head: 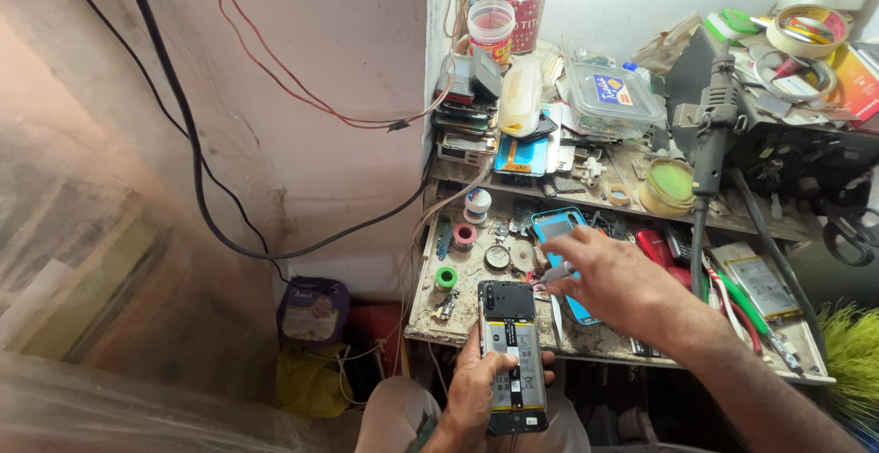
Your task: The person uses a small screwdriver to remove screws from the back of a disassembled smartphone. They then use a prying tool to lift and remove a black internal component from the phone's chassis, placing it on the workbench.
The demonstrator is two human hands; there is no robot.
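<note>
I see an opened phone (512,357) at the bottom centre of the frame, its back cover off. The upper part is a black plate around the camera, and below it lies a dark battery with yellow and white labels. My left hand (476,396) holds it from beneath, with the thumb pressed on the left edge and fingertips curled around the right edge, just in front of the workbench (430,320).

My right hand (615,279) reaches from the lower right toward the middle of the frame. Its fingers are bunched, pinching a small pale piece (556,273) I cannot identify, above a blue phone shell (558,226) lying on the bench.

On the shelf in the upper centre, a clear lidded plastic box (612,98) holds small parts too blurred to name. A red cup (524,14) at the top holds pens and tools, and beside it stands a clear tub with a red band (491,27), contents unclear. A round yellow-green tin (668,188) sits open, right of centre. At upper right, a tape roll (809,30) lies on clutter. A rotary tool (712,128) hangs beside it.
</note>
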